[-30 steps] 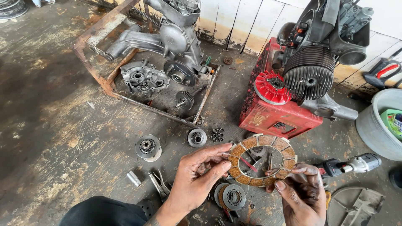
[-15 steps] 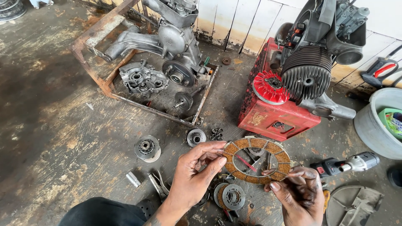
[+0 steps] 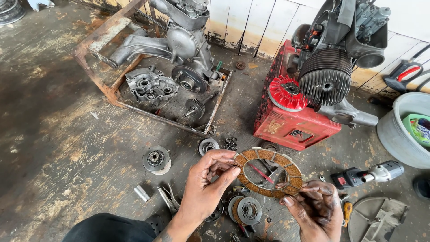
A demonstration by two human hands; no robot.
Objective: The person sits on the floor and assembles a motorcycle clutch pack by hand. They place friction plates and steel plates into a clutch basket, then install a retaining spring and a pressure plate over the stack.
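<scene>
Pinching opposite edges, the left hand [image 3: 204,190] and right hand [image 3: 316,210] each close a fingertip grip on the flat brown cork-lined clutch ring [image 3: 268,172], holding it in the air above the stained concrete floor [image 3: 58,134]. Greasy fingers could plausibly let it slip onto the round metal clutch hub [image 3: 249,210] lying directly below, chipping the cork.

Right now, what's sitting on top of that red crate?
An engine with a dark finned cylinder and a red fan wheel rests on the red crate. The engine covers the crate's top, so anything inside stays hidden.
</scene>
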